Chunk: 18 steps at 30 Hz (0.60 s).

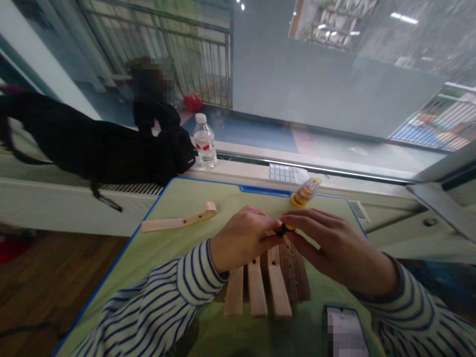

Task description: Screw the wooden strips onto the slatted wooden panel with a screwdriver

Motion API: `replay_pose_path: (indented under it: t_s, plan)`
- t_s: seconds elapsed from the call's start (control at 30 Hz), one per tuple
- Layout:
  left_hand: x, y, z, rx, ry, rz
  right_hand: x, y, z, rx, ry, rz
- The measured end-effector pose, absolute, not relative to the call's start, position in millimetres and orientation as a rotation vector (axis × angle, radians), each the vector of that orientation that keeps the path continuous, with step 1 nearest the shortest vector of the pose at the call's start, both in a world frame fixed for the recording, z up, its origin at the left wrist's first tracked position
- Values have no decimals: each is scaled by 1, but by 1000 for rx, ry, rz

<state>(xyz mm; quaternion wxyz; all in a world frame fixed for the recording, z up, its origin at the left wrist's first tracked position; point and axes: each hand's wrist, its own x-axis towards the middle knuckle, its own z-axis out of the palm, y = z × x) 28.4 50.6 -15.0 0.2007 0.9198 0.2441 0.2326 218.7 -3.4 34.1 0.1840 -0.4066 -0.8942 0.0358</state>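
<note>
My left hand (245,239) and my right hand (330,243) meet over the wooden pieces, fingertips pinched around a small black-and-yellow object (285,229). Fingers cover most of it, so its kind is hard to tell. Below them lies a darker brown wooden board (300,277) dotted with small pale marks. Three pale wooden strips lie side by side next to or on it: a left strip (234,297), a middle strip (258,295) and a right strip (279,292). Holes show in the middle and right ones; their far ends are hidden under my hands.
Another curved wooden strip (186,221) lies on the green table (148,263), left. A small yellow-labelled bottle (305,192) stands tilted-looking at the back edge. A phone (347,332) lies at front right. A water bottle (205,144) and black bag (122,153) occupy the window ledge.
</note>
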Motion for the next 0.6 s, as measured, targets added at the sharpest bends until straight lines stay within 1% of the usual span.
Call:
replay_pose_path:
  t_s: [0.37, 0.6]
  plan:
    - [28, 52, -15, 2558, 652, 626, 220, -3, 29, -1198, -2469, 118]
    - [27, 52, -13, 2534, 553, 630, 219, -3, 24, -1230, -2423, 144]
